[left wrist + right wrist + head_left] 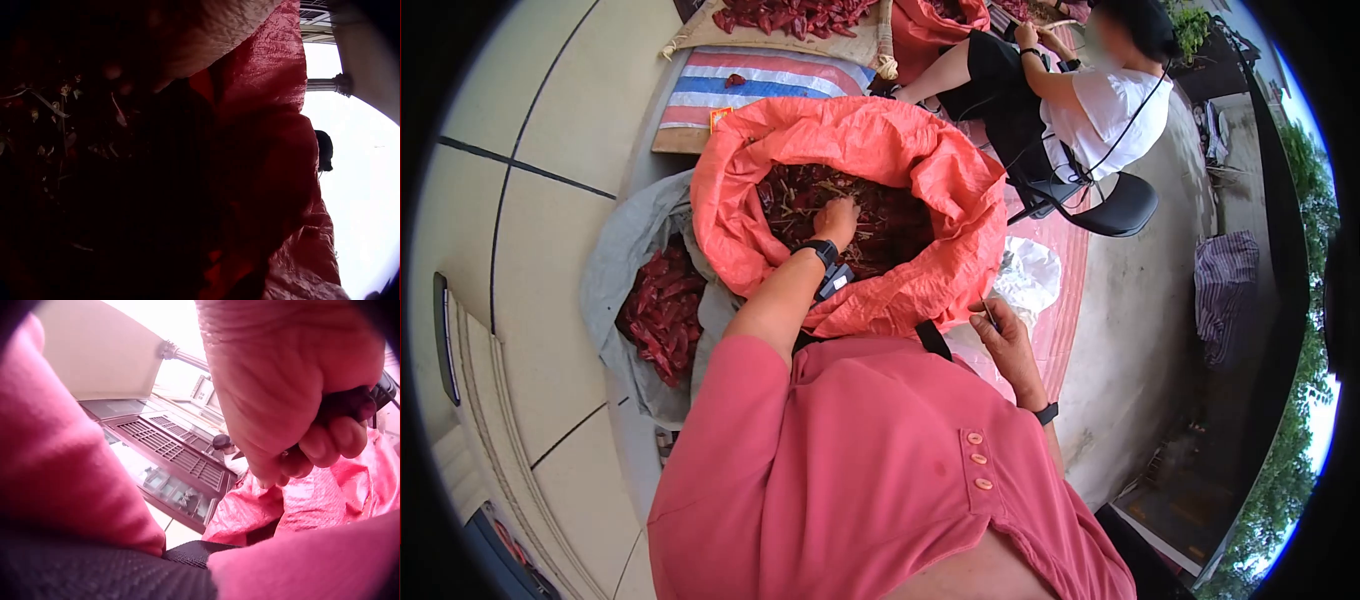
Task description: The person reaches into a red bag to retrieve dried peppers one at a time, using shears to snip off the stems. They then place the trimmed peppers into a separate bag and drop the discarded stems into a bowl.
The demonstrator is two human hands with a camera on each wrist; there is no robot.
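My left hand (837, 222) reaches down into a large red woven sack (740, 135) among dark red dried chillies (895, 225) mixed with pale stems. In the left wrist view, deep shadow covers the fingertips, and I cannot tell whether they pinch a chilli. At the sack's right side, outside its rim, my right hand (1008, 350) grips a slim tool with a dark handle (347, 405). Its thin tip points up past the fingers in the head view. In the right wrist view, the fingers curl round the handle and hide most of it.
A grey sack (610, 285) of red chillies (662, 315) stands at the left. Behind lies a striped sack (750, 75), with more chillies (795, 15) on sacking beyond. A seated person (1090, 110) is at the back right by a black chair (1120, 205). White plastic (1032, 275) lies at the right.
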